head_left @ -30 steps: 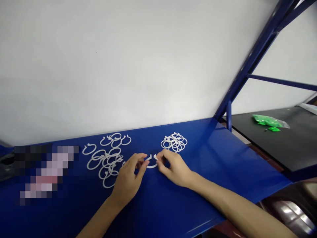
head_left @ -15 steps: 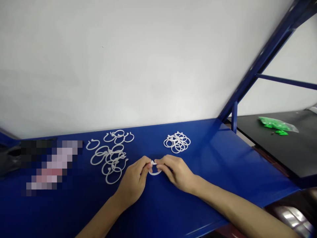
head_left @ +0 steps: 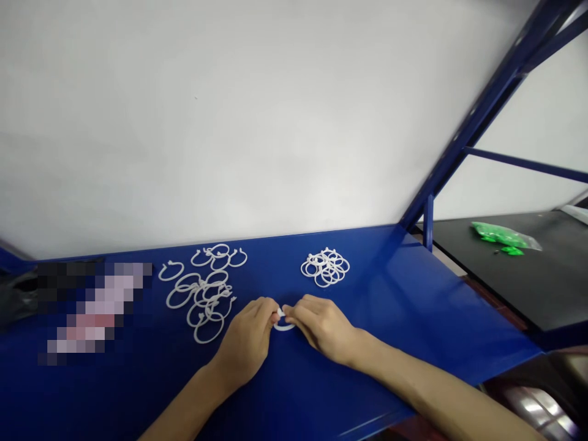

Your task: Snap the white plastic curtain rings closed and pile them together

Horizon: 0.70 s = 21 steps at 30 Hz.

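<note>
Both my hands meet over the blue shelf (head_left: 395,306), pinching one white plastic ring (head_left: 283,326). My left hand (head_left: 248,340) grips its left end and my right hand (head_left: 316,327) grips its right end, with the two ends pressed together between my fingertips. To the left lies a loose spread of several open white rings (head_left: 204,288). Behind my right hand sits a tight pile of several closed white rings (head_left: 325,267).
A white wall rises behind the shelf. A slanted blue frame post (head_left: 463,135) stands at the right. Beyond it a black surface (head_left: 519,275) carries a bag of green parts (head_left: 503,234). A blurred patch (head_left: 87,312) covers something at the left.
The ring's two ends, apart a second ago, have been brought together between my fingers. My hands have drawn slightly closer to me on the shelf.
</note>
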Each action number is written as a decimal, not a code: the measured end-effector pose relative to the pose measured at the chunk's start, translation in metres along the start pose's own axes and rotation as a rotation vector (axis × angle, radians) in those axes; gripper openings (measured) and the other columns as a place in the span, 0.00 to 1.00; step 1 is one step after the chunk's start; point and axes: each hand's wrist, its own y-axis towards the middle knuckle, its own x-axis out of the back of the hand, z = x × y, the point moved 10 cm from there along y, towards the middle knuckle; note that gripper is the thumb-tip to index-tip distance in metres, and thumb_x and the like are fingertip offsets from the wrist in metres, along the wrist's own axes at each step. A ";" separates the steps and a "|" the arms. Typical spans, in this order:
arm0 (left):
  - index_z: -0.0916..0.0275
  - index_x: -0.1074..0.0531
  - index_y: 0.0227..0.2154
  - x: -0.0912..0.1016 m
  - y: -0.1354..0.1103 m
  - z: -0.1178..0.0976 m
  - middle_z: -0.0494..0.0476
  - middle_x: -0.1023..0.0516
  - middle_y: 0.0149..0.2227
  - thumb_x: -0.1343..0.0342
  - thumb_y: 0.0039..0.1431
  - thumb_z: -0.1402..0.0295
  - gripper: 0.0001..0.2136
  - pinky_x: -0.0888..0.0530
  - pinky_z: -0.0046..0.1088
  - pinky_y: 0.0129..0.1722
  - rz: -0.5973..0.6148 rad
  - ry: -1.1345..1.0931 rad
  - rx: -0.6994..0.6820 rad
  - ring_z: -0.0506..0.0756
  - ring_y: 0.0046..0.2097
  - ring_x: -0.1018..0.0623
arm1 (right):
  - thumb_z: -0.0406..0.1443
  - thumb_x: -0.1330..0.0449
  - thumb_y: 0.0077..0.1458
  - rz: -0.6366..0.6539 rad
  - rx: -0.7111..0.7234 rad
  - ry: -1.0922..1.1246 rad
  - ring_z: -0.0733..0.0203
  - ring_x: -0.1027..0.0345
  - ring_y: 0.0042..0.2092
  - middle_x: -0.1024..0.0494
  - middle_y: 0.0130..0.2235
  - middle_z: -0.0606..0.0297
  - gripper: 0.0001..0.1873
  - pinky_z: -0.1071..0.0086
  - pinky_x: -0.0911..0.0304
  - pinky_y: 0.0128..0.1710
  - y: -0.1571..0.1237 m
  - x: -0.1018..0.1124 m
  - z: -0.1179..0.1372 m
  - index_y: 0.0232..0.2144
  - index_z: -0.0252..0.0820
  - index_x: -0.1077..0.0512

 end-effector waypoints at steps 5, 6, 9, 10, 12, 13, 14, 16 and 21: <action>0.57 0.26 0.39 0.012 0.012 0.010 0.55 0.20 0.36 0.54 0.68 0.63 0.12 0.28 0.37 0.42 0.040 0.237 -0.011 0.58 0.40 0.22 | 0.36 0.51 0.71 -0.009 -0.127 -0.030 0.59 0.28 0.39 0.21 0.39 0.58 0.13 0.67 0.31 0.40 0.008 0.011 -0.032 0.47 0.40 0.27; 0.57 0.25 0.42 0.021 0.014 0.018 0.57 0.20 0.39 0.53 0.67 0.62 0.12 0.28 0.41 0.46 0.016 0.321 0.010 0.60 0.44 0.23 | 0.36 0.50 0.70 -0.033 -0.196 -0.054 0.58 0.28 0.41 0.22 0.41 0.57 0.13 0.67 0.31 0.42 0.008 0.020 -0.046 0.46 0.40 0.26; 0.59 0.24 0.47 0.041 0.011 0.052 0.62 0.21 0.46 0.54 0.61 0.67 0.16 0.29 0.46 0.49 0.023 0.535 0.120 0.64 0.49 0.25 | 0.36 0.49 0.70 -0.128 -0.487 -0.203 0.58 0.28 0.41 0.24 0.42 0.56 0.13 0.66 0.31 0.42 -0.006 0.056 -0.098 0.44 0.42 0.24; 0.59 0.24 0.47 0.044 0.009 0.064 0.63 0.22 0.47 0.53 0.58 0.68 0.18 0.29 0.47 0.49 0.051 0.578 0.144 0.65 0.50 0.25 | 0.36 0.48 0.69 -0.148 -0.573 -0.256 0.58 0.29 0.40 0.24 0.41 0.56 0.14 0.66 0.31 0.42 -0.013 0.068 -0.114 0.43 0.42 0.23; 0.59 0.23 0.46 0.047 0.005 0.082 0.64 0.23 0.48 0.53 0.56 0.69 0.18 0.29 0.47 0.49 0.091 0.632 0.167 0.66 0.50 0.26 | 0.34 0.47 0.67 -0.117 -0.699 -0.294 0.58 0.28 0.40 0.24 0.41 0.56 0.12 0.66 0.32 0.43 -0.027 0.081 -0.142 0.43 0.40 0.22; 0.58 0.22 0.45 0.046 0.003 0.088 0.64 0.22 0.47 0.54 0.57 0.68 0.18 0.29 0.47 0.48 0.109 0.645 0.165 0.66 0.49 0.26 | 0.33 0.45 0.66 -0.097 -0.738 -0.295 0.57 0.27 0.40 0.23 0.40 0.57 0.11 0.66 0.33 0.44 -0.032 0.084 -0.152 0.43 0.40 0.22; 0.58 0.22 0.44 0.046 0.002 0.092 0.64 0.22 0.46 0.55 0.58 0.68 0.18 0.29 0.47 0.47 0.119 0.655 0.162 0.66 0.48 0.25 | 0.32 0.43 0.64 -0.079 -0.762 -0.281 0.57 0.27 0.41 0.22 0.40 0.58 0.09 0.67 0.33 0.44 -0.036 0.086 -0.159 0.42 0.40 0.22; 0.58 0.22 0.43 0.047 0.003 0.094 0.64 0.21 0.43 0.57 0.61 0.66 0.18 0.29 0.47 0.45 0.112 0.668 0.143 0.66 0.46 0.25 | 0.32 0.41 0.62 -0.043 -0.784 -0.233 0.58 0.26 0.40 0.20 0.38 0.61 0.07 0.68 0.34 0.42 -0.041 0.084 -0.167 0.39 0.42 0.23; 0.58 0.24 0.42 0.068 0.010 0.082 0.64 0.21 0.41 0.57 0.63 0.62 0.16 0.29 0.49 0.47 -0.064 0.641 0.130 0.68 0.44 0.25 | 0.34 0.40 0.62 -0.012 -0.814 -0.190 0.59 0.26 0.38 0.19 0.38 0.63 0.05 0.68 0.36 0.39 -0.043 0.079 -0.169 0.38 0.43 0.23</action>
